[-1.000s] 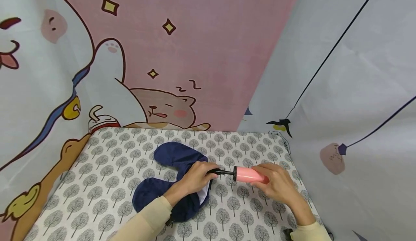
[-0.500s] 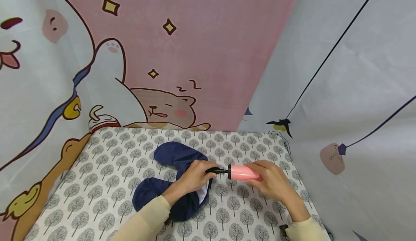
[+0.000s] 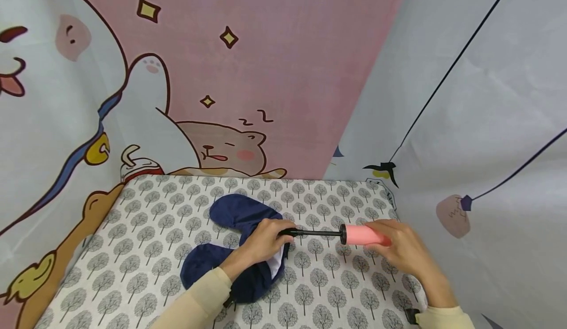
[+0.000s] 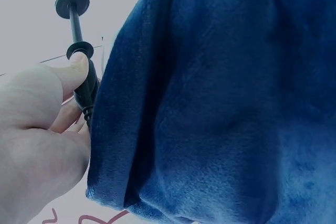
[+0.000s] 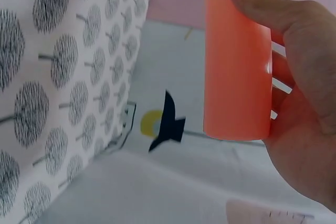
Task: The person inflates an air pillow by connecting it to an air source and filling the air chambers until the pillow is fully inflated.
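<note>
A small hand air pump (image 3: 361, 235) lies level across both hands, its pink barrel to the right and its thin black rod drawn well out. My right hand (image 3: 405, 247) grips the barrel; in the right wrist view thumb and fingers wrap the pink tube (image 5: 236, 77). The black end piece (image 4: 84, 90) is pinched between thumb and fingers of my left hand (image 3: 266, 240). Under and beside that hand is a navy plush neck pillow (image 3: 239, 211), U-shaped, with a white patch at its right edge. Whether the pump's tip enters the pillow is hidden by the left hand.
A tablecloth (image 3: 150, 235) printed with grey trees covers the table. Cartoon-printed curtains (image 3: 266, 73) stand close behind and at both sides. A small black object (image 3: 412, 315) sits at the right sleeve.
The right hand first moved the pink barrel left, shortening the visible rod, then drew it right, so more rod shows now. The left hand and pillow stayed almost still.
</note>
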Demonstrator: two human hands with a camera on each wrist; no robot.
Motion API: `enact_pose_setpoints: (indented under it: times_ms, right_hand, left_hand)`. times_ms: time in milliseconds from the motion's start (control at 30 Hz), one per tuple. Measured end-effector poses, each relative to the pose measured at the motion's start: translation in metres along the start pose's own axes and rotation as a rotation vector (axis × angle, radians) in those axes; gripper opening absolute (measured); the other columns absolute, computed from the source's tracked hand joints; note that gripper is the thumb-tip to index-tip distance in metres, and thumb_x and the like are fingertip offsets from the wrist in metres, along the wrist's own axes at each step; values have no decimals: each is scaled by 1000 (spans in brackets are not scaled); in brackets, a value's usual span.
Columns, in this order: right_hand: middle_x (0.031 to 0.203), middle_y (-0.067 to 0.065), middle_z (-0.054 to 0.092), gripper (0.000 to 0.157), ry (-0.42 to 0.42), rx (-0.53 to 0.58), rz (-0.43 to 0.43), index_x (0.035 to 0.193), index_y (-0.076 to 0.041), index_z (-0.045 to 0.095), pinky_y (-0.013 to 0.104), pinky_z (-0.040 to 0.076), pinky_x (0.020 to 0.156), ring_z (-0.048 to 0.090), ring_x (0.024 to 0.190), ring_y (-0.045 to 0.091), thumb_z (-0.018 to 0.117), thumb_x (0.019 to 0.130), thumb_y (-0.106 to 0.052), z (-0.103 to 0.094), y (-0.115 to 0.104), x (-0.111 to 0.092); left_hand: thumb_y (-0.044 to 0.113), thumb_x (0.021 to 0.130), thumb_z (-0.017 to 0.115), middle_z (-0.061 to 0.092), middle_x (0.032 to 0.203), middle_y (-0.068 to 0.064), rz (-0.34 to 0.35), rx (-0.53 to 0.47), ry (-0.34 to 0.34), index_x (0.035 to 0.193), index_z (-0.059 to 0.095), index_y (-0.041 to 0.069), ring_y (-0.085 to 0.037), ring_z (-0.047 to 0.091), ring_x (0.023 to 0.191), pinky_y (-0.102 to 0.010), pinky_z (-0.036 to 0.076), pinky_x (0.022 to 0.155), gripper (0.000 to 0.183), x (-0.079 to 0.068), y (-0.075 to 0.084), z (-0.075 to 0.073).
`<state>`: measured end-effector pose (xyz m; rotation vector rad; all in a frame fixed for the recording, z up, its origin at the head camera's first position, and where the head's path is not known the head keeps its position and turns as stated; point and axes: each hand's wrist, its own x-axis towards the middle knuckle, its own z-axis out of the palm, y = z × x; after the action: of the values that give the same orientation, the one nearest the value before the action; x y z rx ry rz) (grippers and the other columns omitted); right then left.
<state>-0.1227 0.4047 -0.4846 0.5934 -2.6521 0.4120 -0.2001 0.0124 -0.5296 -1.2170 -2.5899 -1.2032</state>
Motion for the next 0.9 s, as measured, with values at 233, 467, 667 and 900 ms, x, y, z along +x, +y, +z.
enact_pose_setpoints:
  times_ms: [233,467,667,900]
  right_hand:
    - [119,8,86,59,-21,-15,17,128,-18,85,55,67,85,82,99,30,106,74,-25,-2,-2,-2]
    - [106,0,84,49,-41,27,-62,121,-17,87,27,55,70,70,83,10,105,78,-31,28,-31,18]
    - [108,4,86,52,-5,7,-82,120,-14,88,34,61,73,76,89,17,106,74,-30,40,-48,29]
    - [111,7,86,53,-34,-10,-75,122,-14,87,39,65,80,79,96,22,105,78,-37,45,-56,34]
  left_hand:
    - [11,106,77,81,138,-16,-20,-9,-14,140,78,6,-27,82,117,-41,67,97,34,-1,1,1]
    - [11,106,78,83,133,-14,11,-10,-26,136,80,6,-22,82,105,-28,64,85,30,2,5,5]
    - [9,104,79,85,127,-11,15,-21,-8,131,82,6,-17,77,94,-21,55,78,28,3,5,5]
    - [8,104,80,84,128,-12,22,-29,-8,132,81,6,-12,72,90,-21,52,76,28,3,3,6]
